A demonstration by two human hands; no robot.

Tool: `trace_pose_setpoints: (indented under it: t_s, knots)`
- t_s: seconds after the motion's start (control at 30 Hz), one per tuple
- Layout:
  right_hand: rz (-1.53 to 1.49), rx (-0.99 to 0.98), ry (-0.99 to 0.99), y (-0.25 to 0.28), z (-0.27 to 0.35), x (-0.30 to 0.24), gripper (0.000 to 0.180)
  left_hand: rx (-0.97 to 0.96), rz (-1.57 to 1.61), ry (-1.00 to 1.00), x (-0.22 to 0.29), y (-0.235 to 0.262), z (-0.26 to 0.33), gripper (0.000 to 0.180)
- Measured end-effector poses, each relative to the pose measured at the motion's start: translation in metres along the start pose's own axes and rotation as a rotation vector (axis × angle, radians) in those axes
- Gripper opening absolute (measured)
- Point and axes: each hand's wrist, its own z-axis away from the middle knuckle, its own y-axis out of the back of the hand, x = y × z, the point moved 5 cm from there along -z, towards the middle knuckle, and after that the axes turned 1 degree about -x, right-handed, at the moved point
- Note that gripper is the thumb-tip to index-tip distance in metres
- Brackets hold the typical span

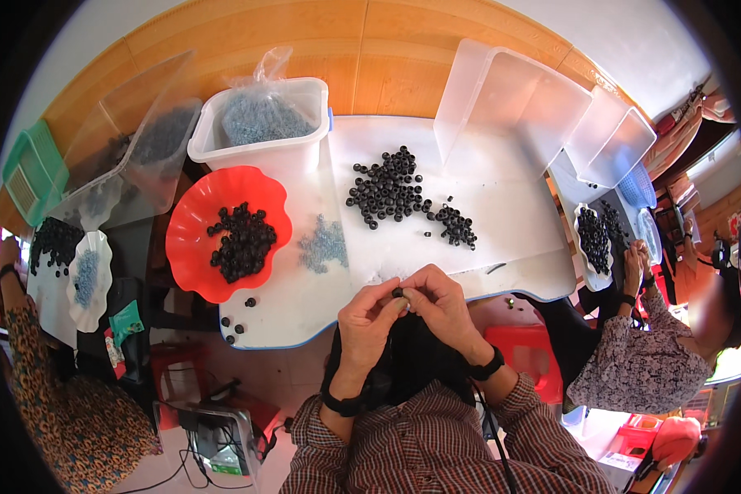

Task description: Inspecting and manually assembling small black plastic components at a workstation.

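Note:
A small black round piece [398,292] is pinched between the fingertips of my left hand [366,319] and my right hand [445,309], just off the table's near edge. Something small and pale shows under it, too small to name. Beyond my hands, a large heap of black round pieces [387,191] and a smaller heap of little black parts [454,227] lie on the white table [502,185]. Left of them is a scatter of small clear bluish pieces [325,245]. Farther left, a red scalloped bowl [183,235] holds more black round pieces [245,244].
A white tub [263,154] with a plastic bag of bluish pieces [263,115] stands at the back left. At the back right is a translucent bin [514,90]. Loose black pieces [239,329] lie near the left edge. Other people work at left and right [634,362]. A red stool [527,358] stands below.

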Motion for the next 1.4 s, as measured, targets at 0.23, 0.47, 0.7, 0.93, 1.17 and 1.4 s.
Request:
trace_pose_setpoints:
  t_s: [0.23,0.47,0.7,0.93,1.17,1.4]
  knots:
    - [0.118,0.000,0.049,-0.005,-0.001,-0.002,0.005,0.007,-0.025,-0.026,0.002,0.004,0.002,0.028]
    - [0.328,-0.046,0.141,-0.026,-0.011,-0.021,0.007,0.118,0.168,0.041,-0.003,0.033,0.009,0.025]
    - [0.462,-0.094,0.312,-0.064,-0.041,-0.012,0.012,0.191,0.203,0.015,0.002,0.061,0.019,0.021]
    - [0.716,-0.097,0.336,-0.097,-0.061,0.009,0.011,0.260,0.196,0.027,0.006,0.079,0.028,0.022]
    - [0.879,-0.063,0.321,-0.105,-0.066,0.017,0.009,0.262,0.226,0.047,0.006,0.081,0.027,0.022]
    - [0.787,-0.035,0.285,-0.095,-0.065,0.016,0.005,0.269,0.215,0.045,0.006,0.082,0.027,0.022]
